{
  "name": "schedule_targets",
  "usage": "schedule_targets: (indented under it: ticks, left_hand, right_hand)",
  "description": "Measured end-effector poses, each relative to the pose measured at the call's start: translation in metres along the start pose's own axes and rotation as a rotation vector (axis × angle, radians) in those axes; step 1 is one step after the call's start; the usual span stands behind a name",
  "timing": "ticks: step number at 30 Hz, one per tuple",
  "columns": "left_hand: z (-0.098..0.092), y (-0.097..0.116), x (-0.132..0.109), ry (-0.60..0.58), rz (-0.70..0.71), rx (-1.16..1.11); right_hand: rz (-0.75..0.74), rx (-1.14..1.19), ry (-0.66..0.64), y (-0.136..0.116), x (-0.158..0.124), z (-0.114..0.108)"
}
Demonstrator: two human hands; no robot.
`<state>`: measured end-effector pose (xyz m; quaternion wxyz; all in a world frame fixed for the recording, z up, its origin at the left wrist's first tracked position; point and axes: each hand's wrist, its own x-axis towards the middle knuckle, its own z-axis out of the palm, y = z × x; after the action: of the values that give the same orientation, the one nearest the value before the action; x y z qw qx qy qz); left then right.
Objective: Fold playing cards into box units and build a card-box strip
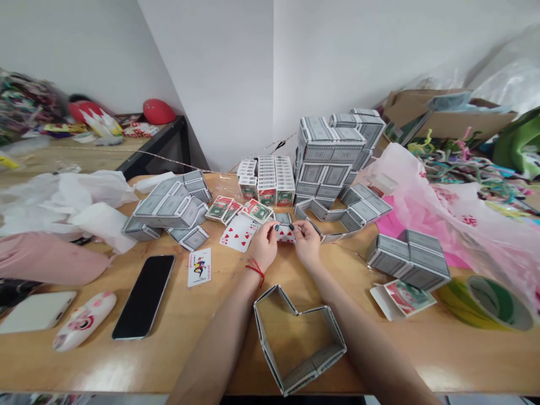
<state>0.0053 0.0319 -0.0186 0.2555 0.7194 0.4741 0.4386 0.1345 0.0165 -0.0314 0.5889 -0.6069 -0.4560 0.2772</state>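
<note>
Between my two hands is a playing card (285, 235) with red hearts showing, its upper part bent back to a grey patterned side. My left hand (264, 246) pinches its left end, and my right hand (306, 241) pinches the right end. Loose playing cards (237, 233) lie spread beside my left hand, with small card boxes (257, 210) just behind them. A joker card (199, 267) lies flat farther left. Below, between my forearms, stands a heart-shaped frame (270, 360) made of folded cards. Another open folded-card frame (333, 215) sits behind my right hand.
Stacked folded-card blocks (329, 149) rise at the back, beside rows of card boxes (266, 180). More blocks stand left (169, 205) and right (408, 256). A phone (144, 297), a mouse (84, 322), green-yellow tape (485, 302) and an open card box (404, 298) lie on the table.
</note>
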Motion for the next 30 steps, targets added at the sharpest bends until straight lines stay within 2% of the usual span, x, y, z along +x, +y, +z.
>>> schedule_targets:
  ticks: [3, 12, 21, 30]
  left_hand:
    - [0.001, 0.0, 0.0, -0.007, -0.023, -0.046]
    - [0.002, -0.002, -0.001, 0.068, -0.004, -0.047]
    - [-0.002, 0.002, 0.0, 0.14, 0.012, -0.04]
    - [-0.002, 0.002, 0.0, 0.135, 0.036, -0.033]
  right_hand:
    - [-0.028, -0.042, 0.026, 0.0, 0.0, -0.001]
    - [-0.167, -0.245, -0.045, -0.005, -0.006, -0.001]
    - [-0.23, -0.406, -0.105, -0.007, -0.01, -0.001]
    - [-0.277, -0.574, -0.101, -0.006, -0.011, 0.001]
